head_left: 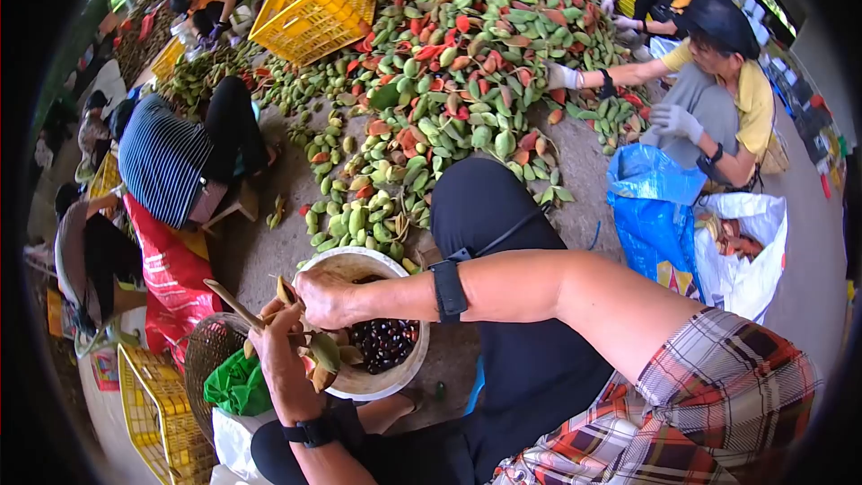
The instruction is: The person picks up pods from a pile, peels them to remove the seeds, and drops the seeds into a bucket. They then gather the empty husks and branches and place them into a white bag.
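Hands sit over a white plastic bucket (377, 386) — left hand (283, 355) gripping a tan wooden stick (232, 303). Right hand (325, 298) clasps a pale green husk (285, 289).

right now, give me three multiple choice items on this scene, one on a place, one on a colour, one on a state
1. Where are the dark seeds?
A. in the white bowl
B. in the blue bag
C. on the red sack

2. What colour is the tipped crate beside the pod pile?
A. blue
B. yellow
C. white

3. How are the left hand and right hand?
A. flat on the ground
B. inside a bag
C. both closed on a split pod over the bowl

Answers: 1 A, the seeds lie inside its rim; 2 B, its lattice walls are yellow; 3 C, both hands curl round husk pieces above the rim.
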{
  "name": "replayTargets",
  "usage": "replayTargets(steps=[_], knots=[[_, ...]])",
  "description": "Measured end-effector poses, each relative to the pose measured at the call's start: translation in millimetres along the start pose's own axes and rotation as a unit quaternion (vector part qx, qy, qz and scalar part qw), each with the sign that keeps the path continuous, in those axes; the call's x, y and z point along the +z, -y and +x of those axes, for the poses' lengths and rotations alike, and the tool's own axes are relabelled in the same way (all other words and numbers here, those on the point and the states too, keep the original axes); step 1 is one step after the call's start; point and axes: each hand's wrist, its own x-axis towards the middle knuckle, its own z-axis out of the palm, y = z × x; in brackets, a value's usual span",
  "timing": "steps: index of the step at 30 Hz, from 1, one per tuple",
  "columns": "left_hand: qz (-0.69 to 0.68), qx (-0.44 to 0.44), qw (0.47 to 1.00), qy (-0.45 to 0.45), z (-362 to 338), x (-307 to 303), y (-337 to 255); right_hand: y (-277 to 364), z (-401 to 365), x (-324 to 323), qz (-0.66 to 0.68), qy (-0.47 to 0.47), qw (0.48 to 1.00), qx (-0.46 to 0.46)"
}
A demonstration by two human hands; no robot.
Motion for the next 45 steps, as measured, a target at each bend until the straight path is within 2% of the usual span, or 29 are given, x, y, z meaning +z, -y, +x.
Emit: replayTargets(steps=[2,3,5,7,11,13,14,15,17,19,21,23,25,26,27,29,31,33,37,39,41,42,43,45], knots=[[0.059,0.052,0.994,0.078,-4.6,4.5,-5.3,-2.2,-0.1,3.2,-0.025,-0.017,1.0,-0.005],[0.061,0.052,0.993,0.082,-3.7,5.7,-4.1,-2.1,0.3,5.5,-0.053,-0.024,0.998,-0.013],[0.052,0.047,0.997,0.037,-0.8,5.4,2.4,-7.0,4.0,10.1,-0.051,-0.044,0.998,0.001],[0.044,0.054,0.996,0.047,4.7,1.1,6.8,-3.3,2.1,-1.9,-0.117,-0.007,0.993,-0.033],[0.045,0.065,0.996,0.031,4.1,4.5,4.8,8.4,7.2,-25.5,-0.106,-0.041,0.993,-0.025],[0.102,0.068,0.992,0.038,-1.8,7.4,-4.9,5.3,16.3,-28.5,0.047,0.01,0.995,-0.083],[0.113,0.07,0.991,0.03,-5.4,9.6,-8.9,2.8,15.3,-26.6,0.096,0.017,0.994,-0.038],[0.121,0.076,0.989,0.034,-4.3,7.3,-9.7,3.2,16.5,-27.7,0.098,0.013,0.994,-0.035],[0.144,0.068,0.986,0.047,-6.5,3.8,-13.8,4.4,20.3,-31.2,0.215,0.068,0.974,0.034],[0.164,0.067,0.983,0.044,-6.6,5.8,-12.4,2.1,18.4,-34.3,0.265,0.076,0.961,0.037],[0.149,0.088,0.983,0.055,-8.8,9.0,-10.1,-2.2,22.5,-26.5,0.166,0.018,0.986,-0.022],[0.148,0.082,0.983,0.067,-12.6,11.6,-14.1,-4.5,23.7,-20.2,0.164,-0.018,0.986,-0.029],[0.127,0.077,0.986,0.078,-15.1,5.4,-11.4,7.8,13.7,-33.2,0.131,0.052,0.99,-0.032],[0.125,0.074,0.985,0.089,-17.8,0.7,-15.0,-0.1,24.0,-24.5,0.109,0.041,0.989,-0.088],[0.125,0.075,0.985,0.092,-16.7,-2.2,-13.6,0.7,23.3,-26.6,0.108,0.038,0.989,-0.088],[0.112,0.107,0.986,0.062,-13.7,-7.9,-9.7,0.2,22.2,-29.9,0.108,0.063,0.975,-0.184],[0.126,0.115,0.981,0.095,-13.1,-12.0,-12.8,4.1,21.2,-34.6,0.064,0.078,0.979,-0.175],[0.141,0.132,0.976,0.099,-15.0,-12.2,-16.1,1.6,27.8,-29.3,0.07,0.056,0.965,-0.248],[0.056,0.12,0.99,0.051,-14.1,-8.0,-8.9,-4.2,30.6,-25.5,0.093,0.034,0.957,-0.274],[0.037,0.1,0.992,0.066,-10.3,-12.8,-3.0,-2.7,27.2,-27.2,0.069,0.044,0.96,-0.267],[0.124,0.16,0.979,0.029,-15.3,-2.2,0.4,10.2,13.8,-36.6,-0.054,0.106,0.976,-0.184],[0.079,0.111,0.991,0.017,-16.6,3.9,-3.3,9.5,14.4,-32.2,-0.089,0.093,0.974,-0.187],[0.08,0.112,0.99,0.015,-17.2,5.2,-3.8,7.8,16.1,-29.4,-0.089,0.094,0.974,-0.188],[0.19,0.124,0.974,-0.002,-18.8,5.6,-2.1,3.1,17.4,-24.0,-0.179,0.117,0.957,-0.196]])
